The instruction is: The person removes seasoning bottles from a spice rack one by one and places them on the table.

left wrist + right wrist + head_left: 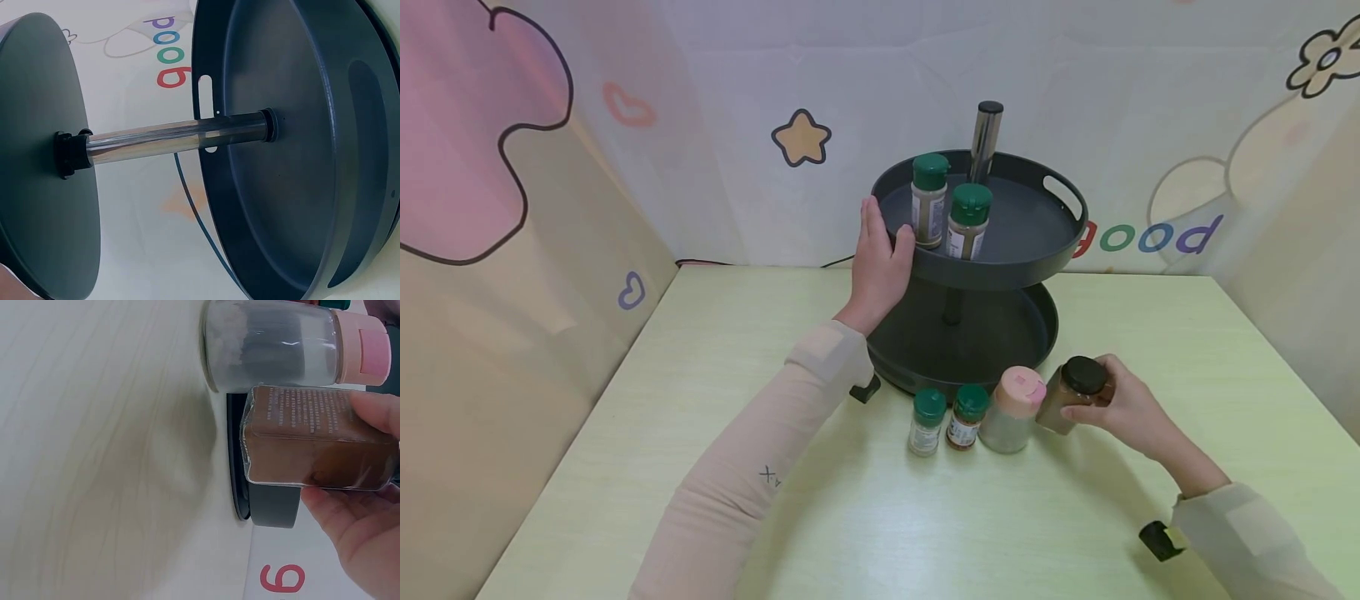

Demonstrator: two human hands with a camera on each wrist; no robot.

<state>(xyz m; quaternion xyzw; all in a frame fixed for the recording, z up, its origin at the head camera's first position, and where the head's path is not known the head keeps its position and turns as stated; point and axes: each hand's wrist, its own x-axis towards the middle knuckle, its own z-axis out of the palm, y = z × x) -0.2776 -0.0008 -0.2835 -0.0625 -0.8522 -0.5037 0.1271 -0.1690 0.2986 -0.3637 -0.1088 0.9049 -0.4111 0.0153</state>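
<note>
My right hand (1131, 408) holds a square clear jar of brown powder (306, 437) with a black lid, thumb on one side and fingers on the other. The jar is tilted, and its base looks raised off the table. My left hand (880, 267) rests against the left rim of the upper tray of a dark two-tier rack (1037, 271), fingers straight and pointing up. On that tray, two green-capped spice jars, a rear one (929, 200) and a front one (967, 223), stand near the left hand's thumb.
Before the rack's lower tray (955, 346) stand a green-capped jar of pale contents (923, 433), a green-capped jar of reddish contents (962, 429) and a clear shaker with a pink lid (1017, 396). A metal post (987, 142) rises from the upper tray.
</note>
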